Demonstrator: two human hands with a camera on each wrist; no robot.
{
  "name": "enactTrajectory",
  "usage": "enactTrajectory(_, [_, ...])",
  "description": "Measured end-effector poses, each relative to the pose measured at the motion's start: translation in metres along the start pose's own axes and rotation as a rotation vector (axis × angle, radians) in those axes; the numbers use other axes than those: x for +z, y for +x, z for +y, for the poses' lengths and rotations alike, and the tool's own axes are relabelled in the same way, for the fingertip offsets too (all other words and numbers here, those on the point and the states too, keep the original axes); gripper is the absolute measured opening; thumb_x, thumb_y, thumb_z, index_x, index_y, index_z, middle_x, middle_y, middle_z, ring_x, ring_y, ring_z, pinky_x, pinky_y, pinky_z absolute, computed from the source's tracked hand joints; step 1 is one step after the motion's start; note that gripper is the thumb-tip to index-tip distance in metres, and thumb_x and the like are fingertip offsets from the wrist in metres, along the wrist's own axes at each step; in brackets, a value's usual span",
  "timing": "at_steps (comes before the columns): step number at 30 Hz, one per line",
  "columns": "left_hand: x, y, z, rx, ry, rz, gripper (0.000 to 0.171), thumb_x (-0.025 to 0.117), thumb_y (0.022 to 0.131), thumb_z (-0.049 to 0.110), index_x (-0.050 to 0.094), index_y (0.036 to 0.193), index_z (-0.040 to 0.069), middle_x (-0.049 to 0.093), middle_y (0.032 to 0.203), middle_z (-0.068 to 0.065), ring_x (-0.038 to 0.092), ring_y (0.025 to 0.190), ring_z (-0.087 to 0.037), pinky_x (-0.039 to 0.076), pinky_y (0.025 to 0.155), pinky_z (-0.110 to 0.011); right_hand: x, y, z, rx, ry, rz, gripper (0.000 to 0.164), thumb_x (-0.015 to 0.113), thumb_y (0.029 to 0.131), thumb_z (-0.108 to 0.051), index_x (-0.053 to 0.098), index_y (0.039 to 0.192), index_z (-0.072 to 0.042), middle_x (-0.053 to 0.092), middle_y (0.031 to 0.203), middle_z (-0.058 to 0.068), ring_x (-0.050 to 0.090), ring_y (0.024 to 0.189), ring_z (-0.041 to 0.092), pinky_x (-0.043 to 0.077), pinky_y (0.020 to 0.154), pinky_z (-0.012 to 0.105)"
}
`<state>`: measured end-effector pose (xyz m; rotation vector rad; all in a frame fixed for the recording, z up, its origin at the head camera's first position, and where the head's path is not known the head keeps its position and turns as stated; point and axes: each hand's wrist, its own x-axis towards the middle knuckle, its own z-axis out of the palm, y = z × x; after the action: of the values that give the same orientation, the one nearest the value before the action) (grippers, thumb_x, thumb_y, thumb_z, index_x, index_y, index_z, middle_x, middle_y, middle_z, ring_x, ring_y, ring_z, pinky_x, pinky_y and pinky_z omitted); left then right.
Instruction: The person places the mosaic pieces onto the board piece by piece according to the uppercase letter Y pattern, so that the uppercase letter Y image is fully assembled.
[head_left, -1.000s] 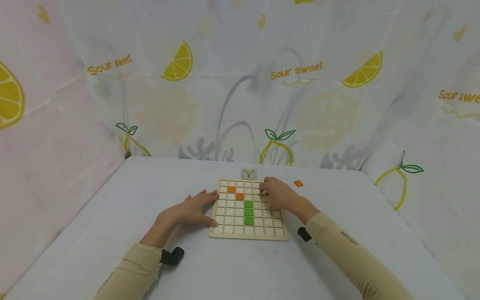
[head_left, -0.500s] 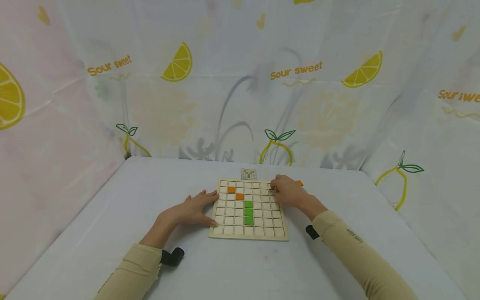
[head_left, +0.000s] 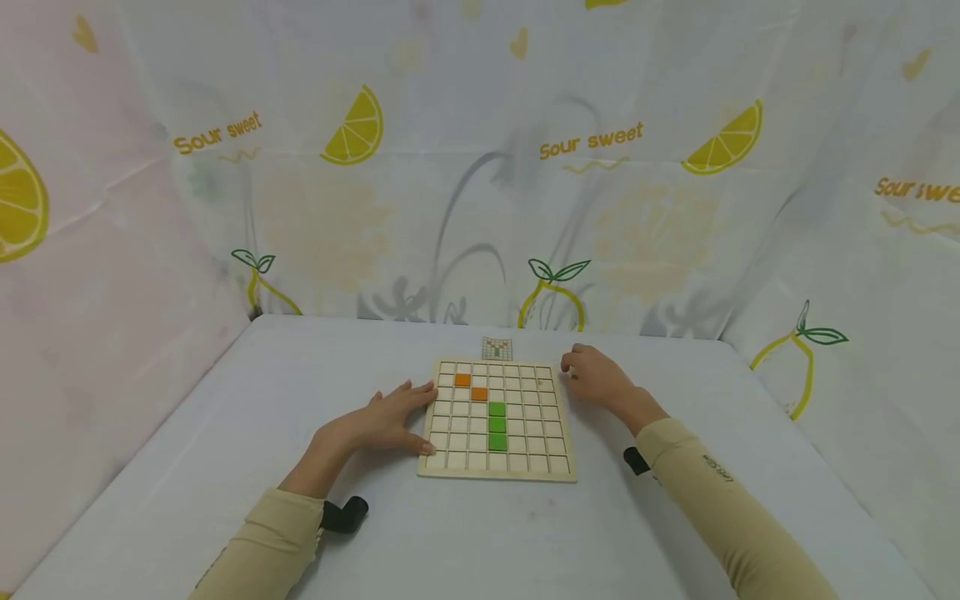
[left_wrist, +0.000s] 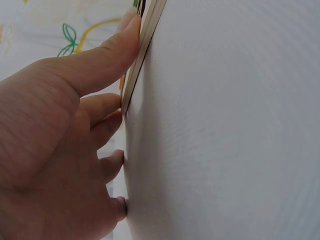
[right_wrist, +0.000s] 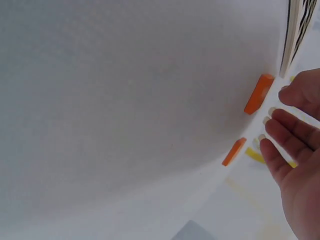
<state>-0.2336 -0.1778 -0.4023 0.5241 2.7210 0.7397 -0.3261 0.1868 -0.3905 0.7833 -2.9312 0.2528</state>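
Note:
A light wooden grid board lies on the table. Two orange square tiles sit diagonally in its upper left cells, and a column of green tiles fills cells near its middle. My left hand is spread along the board's left edge, its thumb resting on the rim. Beyond the board's upper right side, my right hand hovers with loosely bent fingers and nothing between them. The right wrist view shows two loose orange tiles on the table close by its fingertips; the hand hides them in the head view.
A small printed pattern card lies just behind the board. White cloth covers the table, and a lemon-print curtain rises behind it and at both sides. A black wrist mount sits by the left sleeve.
My right hand has moved right, from over the board's upper right cells to the table beside it, and now covers the loose orange tile seen earlier. The left hand stays put.

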Motion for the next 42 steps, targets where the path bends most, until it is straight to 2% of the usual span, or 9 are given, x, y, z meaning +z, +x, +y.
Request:
enactTrajectory(7, [0.001,0.000,-0.001,0.006,0.002,-0.001,0.094,0.081,0.079,0.042,0.035,0.155,0.010,0.027,0.165,-0.006,0.010,0.155,-0.039,0.002,0.117,-0.073,-0.004,-0.003,0.013,0.055,0.038,-0.010,0.029,0.055,0.082,0.003,0.069,0.108,0.000,0.063,0.103,0.014,0.057,0.088,0.027,0.051,0.083,0.043])
enactTrajectory(16, [0.001,0.003,-0.003,-0.010,0.011,-0.010,0.094,0.079,0.080,0.045,0.034,0.156,0.014,0.025,0.166,-0.003,0.008,0.156,-0.036,0.002,0.119,-0.070,-0.006,-0.004,0.028,0.108,0.068,-0.010,0.025,0.059,0.086,-0.003,0.067,0.109,0.000,0.061,0.097,0.013,0.055,0.086,0.027,0.051,0.083,0.043])
enactTrajectory(20, [0.001,0.004,-0.005,-0.007,0.014,-0.006,0.094,0.080,0.079,0.044,0.034,0.156,0.014,0.026,0.166,-0.003,0.008,0.156,-0.037,0.002,0.118,-0.071,-0.007,-0.004,0.032,0.106,0.053,-0.002,0.023,0.060,0.086,-0.003,0.067,0.107,0.000,0.060,0.094,0.013,0.054,0.083,0.027,0.051,0.081,0.043])
enactTrajectory(28, [0.002,0.005,-0.006,-0.010,0.014,0.000,0.094,0.081,0.078,0.043,0.035,0.155,0.014,0.027,0.165,-0.004,0.009,0.156,-0.037,0.002,0.118,-0.071,-0.003,-0.006,0.037,0.121,0.035,0.003,0.017,0.059,0.094,-0.005,0.068,0.108,0.001,0.063,0.096,0.014,0.056,0.086,0.028,0.052,0.087,0.047])
enactTrajectory(33, [0.001,0.004,-0.005,-0.006,0.007,-0.004,0.095,0.081,0.078,0.043,0.035,0.155,0.013,0.027,0.165,-0.005,0.009,0.156,-0.038,0.002,0.118,-0.071,-0.003,-0.008,0.038,0.095,0.032,0.016,0.016,0.059,0.094,-0.004,0.068,0.106,0.002,0.063,0.093,0.014,0.056,0.083,0.028,0.052,0.085,0.047])
enactTrajectory(42, [0.001,0.004,-0.004,-0.007,0.009,-0.003,0.095,0.081,0.078,0.044,0.035,0.155,0.012,0.027,0.165,-0.005,0.010,0.155,-0.038,0.003,0.118,-0.072,0.001,-0.007,0.038,0.101,0.012,0.001,0.012,0.059,0.094,-0.003,0.068,0.101,-0.001,0.061,0.089,0.012,0.055,0.080,0.026,0.051,0.079,0.044])
